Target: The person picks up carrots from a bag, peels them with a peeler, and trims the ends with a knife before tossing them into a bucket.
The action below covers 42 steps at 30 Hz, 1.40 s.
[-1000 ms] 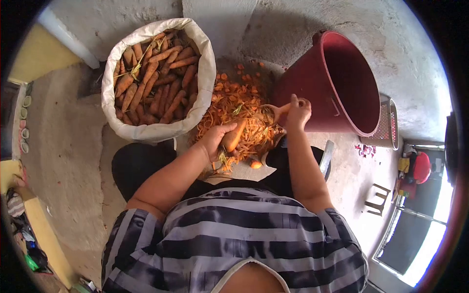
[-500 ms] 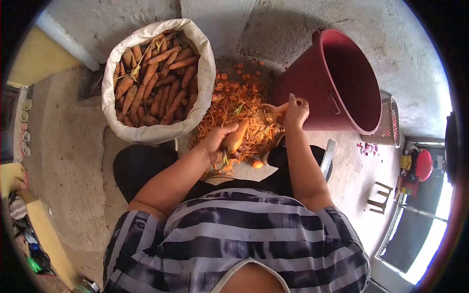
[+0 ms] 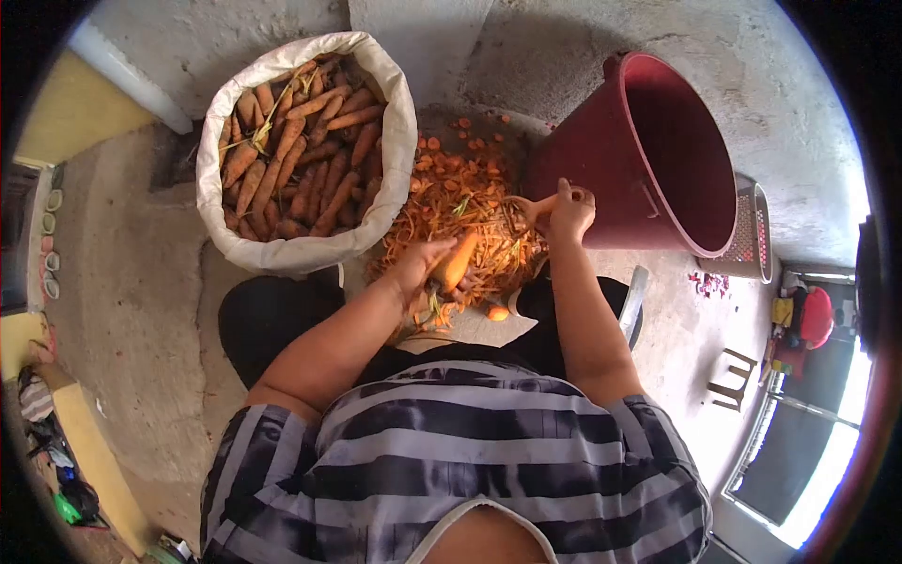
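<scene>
My left hand (image 3: 413, 270) is closed around a carrot (image 3: 458, 261) held above the peelings, its leafy stub pointing down toward me. The upper face of this carrot is bright, peeled orange. To the right, my right hand (image 3: 571, 214) grips an orange-handled Y-shaped peeler (image 3: 532, 209), with its head toward the left and apart from the carrot. A heap of orange peelings and cut carrot ends (image 3: 451, 193) spreads on the floor beneath both hands.
A white sack (image 3: 218, 193) full of unpeeled carrots (image 3: 310, 155) stands at the left. On the right, a large dark red bucket (image 3: 587, 155) stands close to my right hand, with a perforated basket (image 3: 752, 230) behind it. A concrete wall (image 3: 564, 56) runs along the far side.
The carrot has turned in my left hand and now shows a brighter orange side. My right hand with the peeler has hardly moved.
</scene>
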Each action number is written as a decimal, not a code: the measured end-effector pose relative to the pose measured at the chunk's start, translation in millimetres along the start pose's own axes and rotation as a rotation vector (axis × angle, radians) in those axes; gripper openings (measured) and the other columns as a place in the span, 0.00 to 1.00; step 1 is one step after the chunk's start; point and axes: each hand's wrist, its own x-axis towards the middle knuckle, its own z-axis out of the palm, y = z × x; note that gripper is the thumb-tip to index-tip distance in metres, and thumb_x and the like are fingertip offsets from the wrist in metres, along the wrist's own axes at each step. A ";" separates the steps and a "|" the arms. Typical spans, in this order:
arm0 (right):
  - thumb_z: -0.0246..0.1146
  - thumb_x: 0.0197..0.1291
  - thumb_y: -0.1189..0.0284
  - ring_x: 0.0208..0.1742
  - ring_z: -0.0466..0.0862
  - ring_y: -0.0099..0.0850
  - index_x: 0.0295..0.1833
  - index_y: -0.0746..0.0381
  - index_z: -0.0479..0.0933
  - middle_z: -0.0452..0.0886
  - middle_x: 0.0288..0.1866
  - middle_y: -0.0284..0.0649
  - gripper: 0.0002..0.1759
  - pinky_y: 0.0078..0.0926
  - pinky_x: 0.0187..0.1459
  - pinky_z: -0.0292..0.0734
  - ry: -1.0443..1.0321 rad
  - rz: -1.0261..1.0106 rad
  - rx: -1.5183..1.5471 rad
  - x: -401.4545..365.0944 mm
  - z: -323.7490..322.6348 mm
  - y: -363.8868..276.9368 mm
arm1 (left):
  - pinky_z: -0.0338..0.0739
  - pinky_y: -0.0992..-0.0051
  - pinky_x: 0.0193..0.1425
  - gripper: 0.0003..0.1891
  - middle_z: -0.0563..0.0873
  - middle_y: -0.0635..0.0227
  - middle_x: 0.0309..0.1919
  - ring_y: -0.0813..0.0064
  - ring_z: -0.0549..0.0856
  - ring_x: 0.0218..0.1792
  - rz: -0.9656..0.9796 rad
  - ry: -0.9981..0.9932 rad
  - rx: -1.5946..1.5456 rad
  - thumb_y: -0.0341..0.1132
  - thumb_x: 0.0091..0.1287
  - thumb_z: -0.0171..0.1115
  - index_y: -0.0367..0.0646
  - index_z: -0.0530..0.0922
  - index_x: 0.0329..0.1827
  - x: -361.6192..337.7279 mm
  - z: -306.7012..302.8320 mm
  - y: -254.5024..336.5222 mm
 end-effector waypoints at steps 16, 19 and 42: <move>0.65 0.52 0.73 0.29 0.74 0.25 0.34 0.65 0.71 0.76 0.28 0.37 0.10 0.26 0.29 0.70 -0.120 -0.204 -0.146 -3.8 10.8 24.8 | 0.77 0.73 0.23 0.19 0.80 0.57 0.28 0.69 0.81 0.25 0.049 0.069 0.153 0.44 0.66 0.48 0.36 0.71 0.46 9.4 -8.7 -11.0; 0.65 0.52 0.73 0.27 0.72 0.23 0.34 0.65 0.71 0.75 0.27 0.35 0.11 0.25 0.28 0.69 -0.037 0.041 0.050 1.3 -2.9 4.6 | 0.76 0.73 0.21 0.19 0.78 0.57 0.27 0.66 0.80 0.25 0.082 0.156 0.100 0.45 0.65 0.50 0.37 0.69 0.48 -1.2 11.2 2.1; 0.61 0.57 0.70 0.23 0.64 0.14 0.34 0.63 0.71 0.68 0.22 0.26 0.08 0.14 0.23 0.60 -0.508 -0.083 0.423 -101.0 1.1 -29.3 | 0.80 0.75 0.27 0.17 0.80 0.62 0.30 0.72 0.82 0.27 0.153 0.134 0.171 0.42 0.67 0.41 0.36 0.71 0.45 1.6 8.4 -2.0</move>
